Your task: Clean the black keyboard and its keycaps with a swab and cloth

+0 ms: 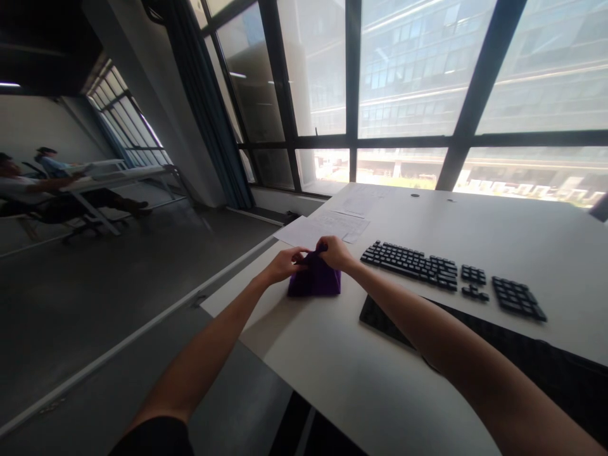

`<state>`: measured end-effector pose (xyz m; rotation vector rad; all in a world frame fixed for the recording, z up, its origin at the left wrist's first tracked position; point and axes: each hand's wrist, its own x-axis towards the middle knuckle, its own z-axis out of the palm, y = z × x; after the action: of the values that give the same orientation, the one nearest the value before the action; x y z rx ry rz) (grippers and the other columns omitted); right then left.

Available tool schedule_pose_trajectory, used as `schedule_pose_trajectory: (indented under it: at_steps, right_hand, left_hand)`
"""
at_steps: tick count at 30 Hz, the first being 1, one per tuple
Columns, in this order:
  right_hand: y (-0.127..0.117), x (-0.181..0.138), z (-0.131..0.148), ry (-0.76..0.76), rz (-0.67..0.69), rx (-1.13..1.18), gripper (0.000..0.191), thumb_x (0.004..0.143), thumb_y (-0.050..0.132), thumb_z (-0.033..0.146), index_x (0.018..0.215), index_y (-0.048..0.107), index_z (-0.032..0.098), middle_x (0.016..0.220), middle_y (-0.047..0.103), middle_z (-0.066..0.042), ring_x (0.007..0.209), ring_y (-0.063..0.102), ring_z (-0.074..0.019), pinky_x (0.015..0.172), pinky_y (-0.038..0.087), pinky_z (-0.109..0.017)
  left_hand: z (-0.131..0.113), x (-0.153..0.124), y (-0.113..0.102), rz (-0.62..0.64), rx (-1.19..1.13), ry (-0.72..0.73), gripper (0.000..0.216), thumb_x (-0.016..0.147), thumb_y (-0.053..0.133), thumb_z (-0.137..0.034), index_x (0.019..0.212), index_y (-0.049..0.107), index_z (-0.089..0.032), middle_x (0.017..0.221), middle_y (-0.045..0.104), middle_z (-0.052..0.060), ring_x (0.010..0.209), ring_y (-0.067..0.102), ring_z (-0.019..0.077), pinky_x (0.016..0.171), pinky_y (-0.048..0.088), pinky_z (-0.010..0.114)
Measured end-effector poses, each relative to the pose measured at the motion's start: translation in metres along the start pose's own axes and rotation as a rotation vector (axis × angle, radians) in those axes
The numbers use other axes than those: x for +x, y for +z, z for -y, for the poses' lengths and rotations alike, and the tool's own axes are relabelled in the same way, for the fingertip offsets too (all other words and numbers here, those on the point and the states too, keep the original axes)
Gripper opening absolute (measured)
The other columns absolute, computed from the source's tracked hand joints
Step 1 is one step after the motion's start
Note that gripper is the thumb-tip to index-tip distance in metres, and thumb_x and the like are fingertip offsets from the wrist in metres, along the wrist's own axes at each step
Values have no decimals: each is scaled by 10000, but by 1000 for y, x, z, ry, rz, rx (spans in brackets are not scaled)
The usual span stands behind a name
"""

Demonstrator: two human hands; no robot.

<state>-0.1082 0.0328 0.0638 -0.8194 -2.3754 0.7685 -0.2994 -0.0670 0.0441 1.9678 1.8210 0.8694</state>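
Note:
A purple pouch (315, 280) that looks like soft cloth stands on the white table near its left edge, wide at the base and narrow at the top. My left hand (285, 263) has its fingers closed on the pouch's upper left side. At the gathered top, my right hand (334, 253) pinches the material from the right. The fingertips of both hands are close together. What is inside the pouch, if anything, cannot be seen.
Black keycaps (413, 265) lie in keyboard layout on the table (327, 354), right of the pouch. A black keyboard base (479, 335) lies nearer, partly under my right forearm. Paper sheets (327, 225) lie behind the pouch. Two people (52, 164) sit far left.

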Motion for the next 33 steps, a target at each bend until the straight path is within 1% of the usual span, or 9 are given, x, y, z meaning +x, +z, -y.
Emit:
schedule_pose_trajectory:
  at_steps: [5,8,11,16,19,23,24,27,33]
  right_hand:
    - [-14,-41,11,-156,42,99,186,721,620,102,883,690,162,798,688,0,751,586,-138,695,416,-231]
    - [-17,-85,15,-213,105,111,196,726,627,111,896,690,187,813,694,-1,761,594,-154,696,417,-242]
    - [-15,-124,18,-205,179,74,275,740,616,91,973,704,209,883,713,-26,785,617,-176,726,426,-260]
    - [-14,-149,19,-166,227,92,246,751,637,113,966,698,216,895,714,-28,799,619,-184,722,429,-259]
    - [-16,-145,17,-133,226,95,216,730,653,105,921,688,199,850,703,-21,771,604,-172,703,423,-252]
    - [-15,-141,12,-123,306,100,183,711,657,89,868,688,178,813,694,-14,738,597,-155,686,425,-243]
    - [-14,-143,11,-141,340,106,197,714,646,81,877,694,179,822,698,-13,736,599,-150,681,426,-239]
    - [-11,-151,11,-233,465,92,269,713,620,56,920,715,199,861,710,-10,740,606,-142,671,426,-228]
    - [-10,-146,12,-306,741,52,248,730,755,345,941,741,215,870,723,-14,725,627,-148,632,433,-219]
  left_hand:
    - [-28,-30,-13,22,123,108,170,742,688,-324,811,683,-169,1012,659,76,970,599,217,906,484,323]
    - [-53,-61,-10,96,61,120,154,773,673,-295,882,687,-187,1095,664,79,1019,602,218,938,474,322]
    - [-70,-92,-4,204,45,66,183,822,641,-307,963,696,-204,997,697,57,901,635,201,848,501,307]
    - [-81,-113,-2,254,17,61,191,827,659,-311,977,705,-201,936,708,45,823,645,184,769,510,283]
    - [-84,-107,-9,296,-27,69,221,807,689,-324,992,708,-205,953,709,45,841,647,187,778,511,286]
    - [-75,-87,-18,501,-179,-3,283,795,701,-397,1003,728,-208,955,724,58,849,666,199,774,523,292]
    - [-69,-79,-18,480,-199,-24,291,819,671,-422,997,729,-199,950,726,65,854,669,201,778,524,296]
    - [-47,-55,-5,180,-96,-43,362,811,660,-471,1016,704,-176,1004,714,83,892,657,210,782,520,308]
    - [-23,-20,36,78,189,19,620,628,808,-418,1174,650,-169,976,687,85,891,634,239,830,499,334]
